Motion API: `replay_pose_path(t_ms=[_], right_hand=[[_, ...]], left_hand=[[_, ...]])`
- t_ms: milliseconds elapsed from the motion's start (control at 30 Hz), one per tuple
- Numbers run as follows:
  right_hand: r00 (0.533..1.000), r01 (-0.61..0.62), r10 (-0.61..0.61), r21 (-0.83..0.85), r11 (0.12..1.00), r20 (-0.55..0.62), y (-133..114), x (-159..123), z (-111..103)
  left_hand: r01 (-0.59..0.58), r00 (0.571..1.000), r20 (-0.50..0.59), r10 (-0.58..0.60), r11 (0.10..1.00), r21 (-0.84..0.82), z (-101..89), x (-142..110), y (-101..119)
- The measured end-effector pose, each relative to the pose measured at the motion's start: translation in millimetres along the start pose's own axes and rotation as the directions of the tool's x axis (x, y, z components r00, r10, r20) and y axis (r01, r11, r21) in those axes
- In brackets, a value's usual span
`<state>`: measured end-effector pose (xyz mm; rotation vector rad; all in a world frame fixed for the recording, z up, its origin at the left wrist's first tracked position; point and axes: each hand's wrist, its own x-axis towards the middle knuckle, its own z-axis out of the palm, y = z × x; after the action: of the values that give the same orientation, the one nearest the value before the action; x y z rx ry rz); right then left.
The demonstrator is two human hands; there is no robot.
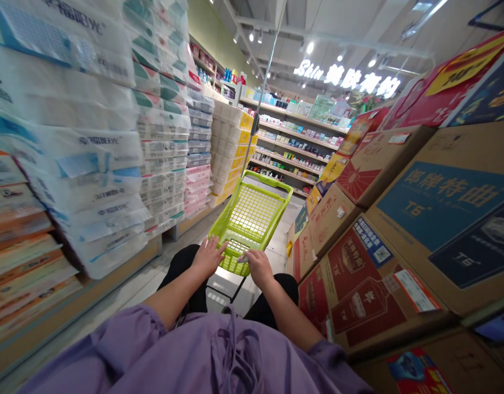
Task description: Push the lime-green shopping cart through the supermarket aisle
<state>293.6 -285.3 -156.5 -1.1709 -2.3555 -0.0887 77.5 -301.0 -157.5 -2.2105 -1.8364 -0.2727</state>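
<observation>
Basket (pixel 254 210) stands between packs (pixel 104 164) and cartons (pixel 366 284), left hand (pixel 208 256) open against it, right hand (pixel 258 267) pinching something grey (pixel 242 258).

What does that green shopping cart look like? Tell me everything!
The shopping cart has a bright green basket, seemingly plastic, with a smooth rim and walls full of little grid holes. Thin dark bars show below it. It stands upright in the aisle, looking slanted in this view, between wrapped paper packs and cardboard boxes. No goods show inside. The left hand rests on its near rim; the right hand, pinching something small and pale, is by the near edge.
</observation>
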Motion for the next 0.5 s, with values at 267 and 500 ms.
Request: replay_pose_path(t_ms=[267,500], right_hand=[[0.98,0.049,-0.053,0.027,0.998,0.193,-11.2,27.3,-9.9],[0.972,0.04,-0.047,0.034,0.999,0.232,16.5,22.6,-25.4]], left_hand=[[-0.096,0.991,0.075,0.108,0.985,-0.145,2.3,8.1,21.9],[-0.044,0.99,0.121,0.071,0.976,-0.215,-7.2,10.3,11.2]])
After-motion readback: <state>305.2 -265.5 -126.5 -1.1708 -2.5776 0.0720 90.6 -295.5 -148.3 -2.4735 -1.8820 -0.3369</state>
